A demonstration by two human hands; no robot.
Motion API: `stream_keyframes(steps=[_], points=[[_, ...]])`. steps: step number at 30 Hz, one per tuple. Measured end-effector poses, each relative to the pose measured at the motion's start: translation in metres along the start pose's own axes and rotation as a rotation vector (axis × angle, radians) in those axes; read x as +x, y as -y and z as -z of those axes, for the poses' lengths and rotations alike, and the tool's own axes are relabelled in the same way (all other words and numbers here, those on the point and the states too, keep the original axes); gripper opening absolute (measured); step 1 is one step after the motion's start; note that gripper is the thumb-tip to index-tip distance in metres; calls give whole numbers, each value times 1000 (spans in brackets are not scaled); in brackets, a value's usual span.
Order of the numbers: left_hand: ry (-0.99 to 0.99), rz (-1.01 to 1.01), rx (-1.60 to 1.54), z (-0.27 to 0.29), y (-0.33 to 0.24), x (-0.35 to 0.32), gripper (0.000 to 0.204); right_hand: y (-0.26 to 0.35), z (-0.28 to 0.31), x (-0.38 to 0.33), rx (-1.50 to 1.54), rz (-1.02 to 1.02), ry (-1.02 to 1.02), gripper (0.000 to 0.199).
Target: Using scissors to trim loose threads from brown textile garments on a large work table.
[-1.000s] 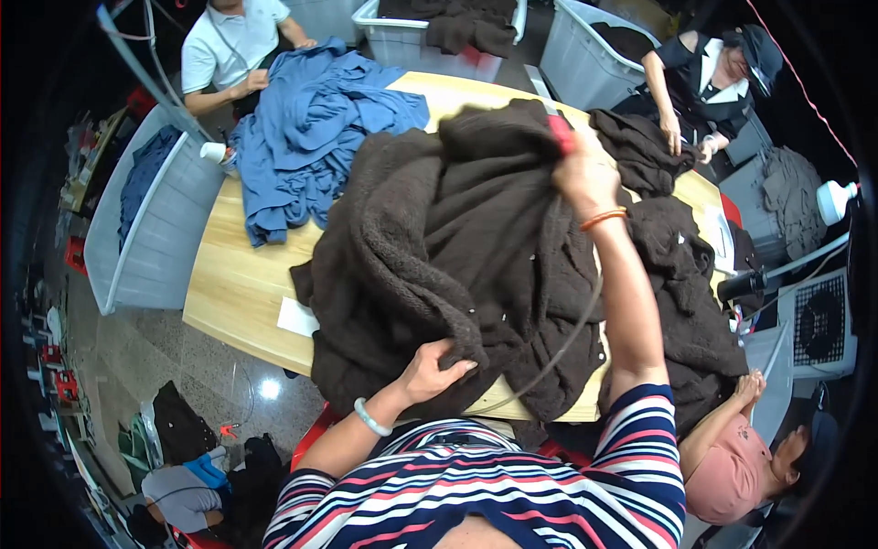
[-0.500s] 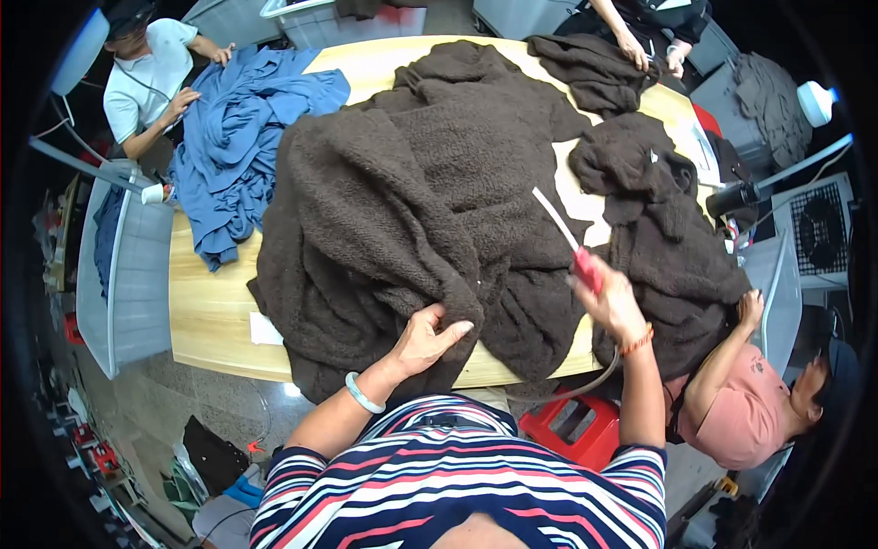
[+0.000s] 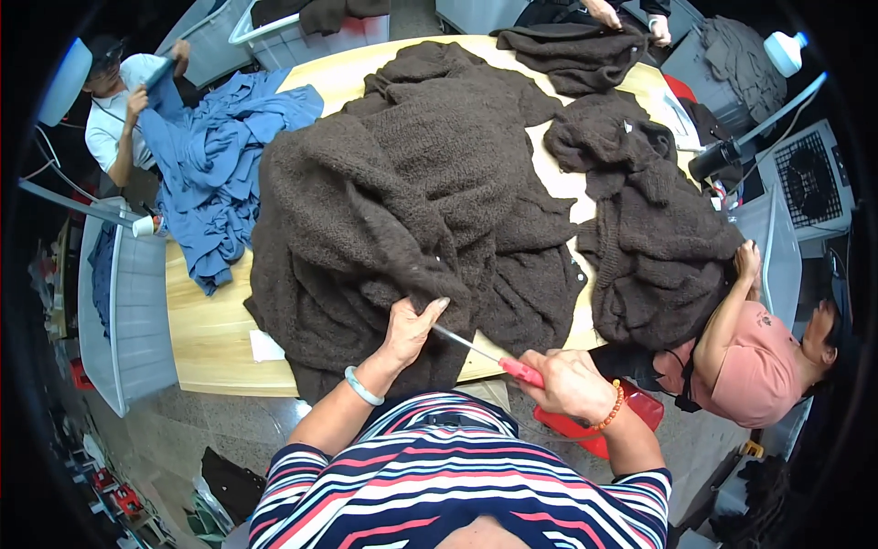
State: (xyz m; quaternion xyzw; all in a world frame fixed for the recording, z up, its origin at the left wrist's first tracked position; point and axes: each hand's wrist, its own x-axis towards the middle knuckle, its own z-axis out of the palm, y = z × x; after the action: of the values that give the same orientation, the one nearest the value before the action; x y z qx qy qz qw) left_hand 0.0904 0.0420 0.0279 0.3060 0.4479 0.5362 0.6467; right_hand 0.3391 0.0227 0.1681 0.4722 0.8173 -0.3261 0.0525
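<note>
Dark brown knit fabric (image 3: 402, 174) was pinched along a fold in your left hand (image 3: 409, 334), thumb laid on top and fingers curled beneath, a pale bangle (image 3: 364, 387) on that wrist. Your right hand (image 3: 565, 382), at four o'clock from the left, was closed around a red-handled tool (image 3: 521, 371), its thin metal shaft aimed at ten o'clock and ending just beside your left thumb; whether the tip touched the cloth, you could not tell. An orange beaded bracelet (image 3: 612, 410) circled your right wrist. From between your hands, the fabric's main heap spread toward eleven o'clock over the wooden table (image 3: 206, 343). At nine o'clock a white paper (image 3: 267, 346) lay beside the heap, and at four a red stool (image 3: 640, 412) showed below the table's edge. A second brown heap (image 3: 663, 247) lay at two o'clock, with a pink-shirted co-worker (image 3: 754, 366) at three, one hand at that heap's outer edge. At ten o'clock lay blue cloth (image 3: 224, 146), part of it held up by a white-shirted co-worker (image 3: 114, 133). Farther out, a grey bin (image 3: 142, 311) stood at nine.
</note>
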Motion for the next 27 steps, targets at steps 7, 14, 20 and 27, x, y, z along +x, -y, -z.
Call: stream_keyframes(steps=[7, 14, 20, 27], points=[[51, 2, 95, 10, -60, -13, 20, 7, -1, 1, 44, -20, -195, 24], [-76, -161, 233, 12, -55, 8, 6, 22, 0, 14, -4, 18, -305, 21], [-132, -334, 365, 29, -37, 6, 6, 28, -2, 15, -110, -2, -234, 24], [-23, -108, 340, 45, -49, -12, 5, 30, 3, 19, -41, 65, -220, 21]])
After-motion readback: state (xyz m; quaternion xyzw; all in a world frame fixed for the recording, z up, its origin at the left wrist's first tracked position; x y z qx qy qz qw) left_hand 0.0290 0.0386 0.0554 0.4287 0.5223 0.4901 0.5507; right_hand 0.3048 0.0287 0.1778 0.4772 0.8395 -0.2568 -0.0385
